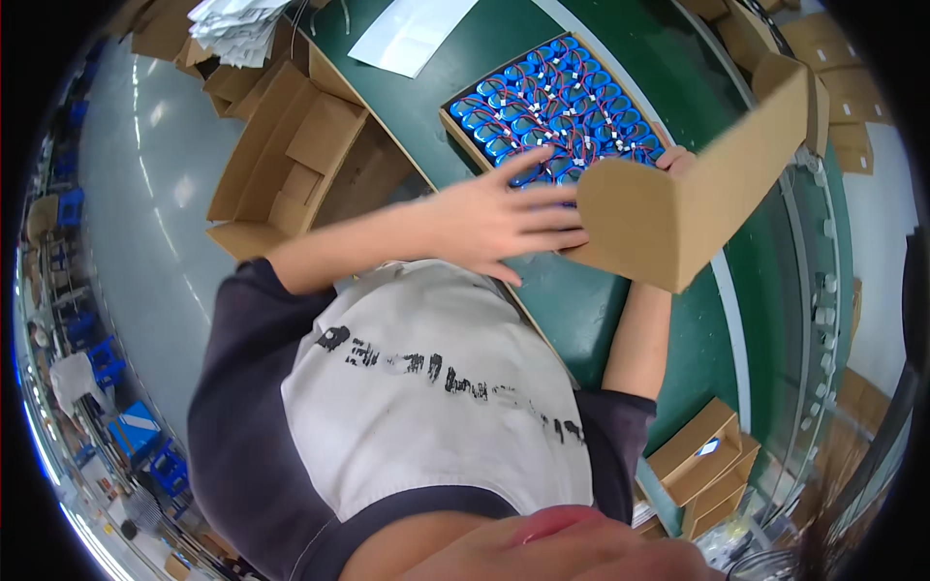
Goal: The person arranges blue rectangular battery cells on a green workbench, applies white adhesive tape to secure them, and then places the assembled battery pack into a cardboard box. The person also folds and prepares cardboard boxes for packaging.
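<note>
A shallow cardboard tray [465, 145] lies on the green table, filled with rows of blue shrink-wrapped battery packs [542, 107] with red and black wires and white plugs. My left hand [494, 221] is open, its fingers spread over the tray's near edge; its fingertips come close to a bent brown cardboard piece [639, 218]. That piece stands tilted at the tray's near right corner, with two panels at an angle. Behind it my right hand [676, 160] is mostly hidden; only some fingers show, curled at its far edge and closed on it.
An open cardboard box [291, 160] stands left of the table [581, 339]. White sheets [412, 34] lie at the back, and a stack of white papers [237, 29] sits at the far left. More cardboard boxes [702, 450] stand at the lower right. A rail [809, 281] runs along the right.
</note>
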Motion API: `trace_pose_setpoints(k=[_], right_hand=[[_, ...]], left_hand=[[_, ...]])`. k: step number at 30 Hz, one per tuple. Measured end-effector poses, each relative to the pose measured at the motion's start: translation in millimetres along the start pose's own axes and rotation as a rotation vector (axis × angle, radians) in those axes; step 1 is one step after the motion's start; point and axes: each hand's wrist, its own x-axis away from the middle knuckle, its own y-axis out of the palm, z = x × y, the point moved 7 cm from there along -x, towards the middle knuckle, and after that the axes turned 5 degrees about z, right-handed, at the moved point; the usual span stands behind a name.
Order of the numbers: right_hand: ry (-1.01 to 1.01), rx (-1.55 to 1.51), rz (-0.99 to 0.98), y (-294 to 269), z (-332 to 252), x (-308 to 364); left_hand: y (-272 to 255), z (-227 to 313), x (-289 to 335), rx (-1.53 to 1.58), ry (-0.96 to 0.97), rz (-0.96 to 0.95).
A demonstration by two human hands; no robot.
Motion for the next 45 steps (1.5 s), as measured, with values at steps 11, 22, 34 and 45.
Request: trace_pose_setpoints(k=[11, 22, 34, 45], right_hand=[[-0.107, 0.633, 0.093, -9, -79, 152], [-0.694, 0.863, -0.069, 42, -126, 252], [-1.043, 1.169, -0.149, 70, -84, 297], [-1.029, 1.048, -0.087, 111, -145, 290]], left_hand=[[22, 12, 51, 0.082, -0.165, 0.604], [-7, 10, 83, 0.249, -0.184, 0.628], [60, -43, 157, 0.868, -0.001, 0.936], [-8, -74, 82, 1.051, -0.970, 0.555]])
